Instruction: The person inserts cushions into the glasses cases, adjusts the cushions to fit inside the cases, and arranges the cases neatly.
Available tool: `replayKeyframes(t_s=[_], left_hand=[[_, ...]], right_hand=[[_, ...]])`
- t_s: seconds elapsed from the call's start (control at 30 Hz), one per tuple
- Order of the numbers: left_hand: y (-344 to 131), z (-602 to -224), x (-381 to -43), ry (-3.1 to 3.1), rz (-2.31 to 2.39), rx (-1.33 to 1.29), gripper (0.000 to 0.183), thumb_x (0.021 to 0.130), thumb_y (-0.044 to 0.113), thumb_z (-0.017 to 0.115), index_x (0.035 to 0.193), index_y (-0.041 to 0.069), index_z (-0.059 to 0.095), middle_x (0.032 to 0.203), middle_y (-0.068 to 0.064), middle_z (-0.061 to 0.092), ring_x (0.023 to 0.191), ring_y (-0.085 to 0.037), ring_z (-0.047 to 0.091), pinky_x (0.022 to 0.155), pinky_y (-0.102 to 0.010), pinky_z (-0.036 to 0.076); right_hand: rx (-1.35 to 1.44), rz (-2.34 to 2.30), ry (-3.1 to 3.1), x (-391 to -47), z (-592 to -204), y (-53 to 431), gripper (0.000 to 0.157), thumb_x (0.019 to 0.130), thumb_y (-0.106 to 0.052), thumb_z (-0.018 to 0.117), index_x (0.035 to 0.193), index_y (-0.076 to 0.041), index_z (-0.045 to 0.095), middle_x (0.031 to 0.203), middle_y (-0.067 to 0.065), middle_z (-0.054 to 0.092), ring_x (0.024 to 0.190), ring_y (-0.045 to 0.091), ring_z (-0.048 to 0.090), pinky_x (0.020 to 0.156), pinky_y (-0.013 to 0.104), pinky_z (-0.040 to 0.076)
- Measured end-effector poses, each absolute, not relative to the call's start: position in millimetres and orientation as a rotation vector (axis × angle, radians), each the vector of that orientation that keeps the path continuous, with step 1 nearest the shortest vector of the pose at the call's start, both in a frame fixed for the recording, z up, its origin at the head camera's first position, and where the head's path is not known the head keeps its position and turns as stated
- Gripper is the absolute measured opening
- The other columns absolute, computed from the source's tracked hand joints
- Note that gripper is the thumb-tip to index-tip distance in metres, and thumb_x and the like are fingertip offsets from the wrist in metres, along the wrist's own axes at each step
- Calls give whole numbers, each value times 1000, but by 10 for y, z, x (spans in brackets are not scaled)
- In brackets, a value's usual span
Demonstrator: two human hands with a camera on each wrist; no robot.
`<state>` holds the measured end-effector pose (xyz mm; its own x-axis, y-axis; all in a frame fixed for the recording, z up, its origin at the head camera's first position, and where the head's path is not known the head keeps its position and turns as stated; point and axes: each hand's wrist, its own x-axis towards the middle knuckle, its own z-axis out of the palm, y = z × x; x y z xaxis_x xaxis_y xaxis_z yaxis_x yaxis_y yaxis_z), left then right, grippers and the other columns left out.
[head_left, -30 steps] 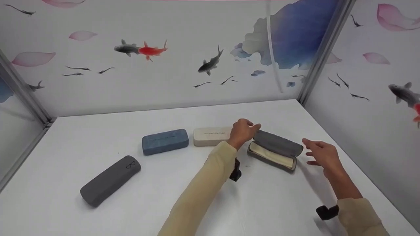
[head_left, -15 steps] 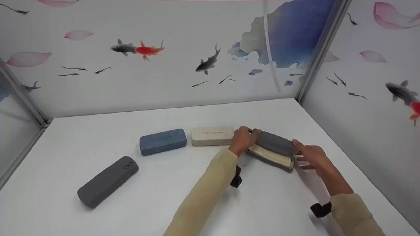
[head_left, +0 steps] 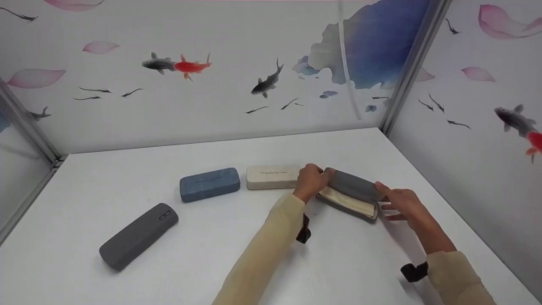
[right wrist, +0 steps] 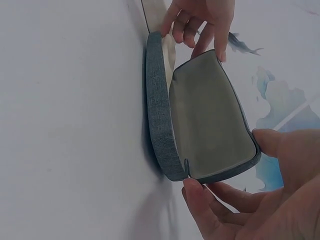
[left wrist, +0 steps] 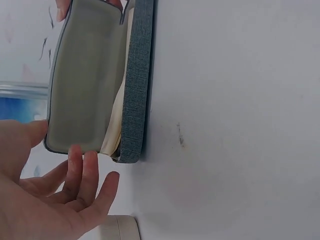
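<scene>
A grey glasses case (head_left: 355, 185) stands open at the right of the table, its lid raised and a pale cream cloth (head_left: 349, 201) inside. My left hand (head_left: 311, 183) holds the lid's left end, thumb on the rim and fingertips at the end edge. At the opposite end, my right hand (head_left: 407, 205) grips the case, its thumb on the lid's rim and its fingers by the hinge corner. Both wrist views show the lid's greenish-grey lining (left wrist: 87, 80) and the blue-grey fabric side of the base (right wrist: 162, 115). The cloth covers most of the base's inside.
Left of the open case, close to my left hand, lies a cream glasses case (head_left: 272, 177). Beyond it is a blue one (head_left: 210, 184), and a dark grey one (head_left: 139, 236) lies at the front left. Printed wall panels (head_left: 203, 118) enclose the white table (head_left: 203, 271).
My right hand has moved left and taken hold of the lid's right end. The fingers of my left hand have come down onto its left end. Over the last half second little has moved.
</scene>
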<state>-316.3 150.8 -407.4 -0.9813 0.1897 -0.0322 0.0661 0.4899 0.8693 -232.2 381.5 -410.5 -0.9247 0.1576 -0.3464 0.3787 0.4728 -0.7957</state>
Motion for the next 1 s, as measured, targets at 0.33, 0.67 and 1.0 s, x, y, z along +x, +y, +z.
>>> replayKeyframes(t_s=[0.33,0.67,1.0], left_hand=[[1433,-4162,-3166,2531,1438,318,62,101,46,57,130,-9,60,94,-17,77,87,-21,72,96,-36,54],[1390,-4162,-3221,2534,1394,390,71,105,56,35,130,-6,61,114,-19,73,104,-25,67,99,-37,51],[1556,-3950,-3256,2603,1541,279,52,102,46,53,124,1,68,124,-13,70,119,-27,64,101,-38,52]], right_hand=[[483,-1423,2506,-2321,-4119,3816,104,96,-69,43,150,17,23,152,36,38,136,44,50,88,35,60],[479,-1429,2490,-2332,-4106,3793,101,96,-68,45,151,15,25,151,35,40,133,41,53,89,35,60],[439,-1418,2464,-2344,-4110,3827,96,99,-64,44,147,18,29,148,35,43,129,38,57,88,34,60]])
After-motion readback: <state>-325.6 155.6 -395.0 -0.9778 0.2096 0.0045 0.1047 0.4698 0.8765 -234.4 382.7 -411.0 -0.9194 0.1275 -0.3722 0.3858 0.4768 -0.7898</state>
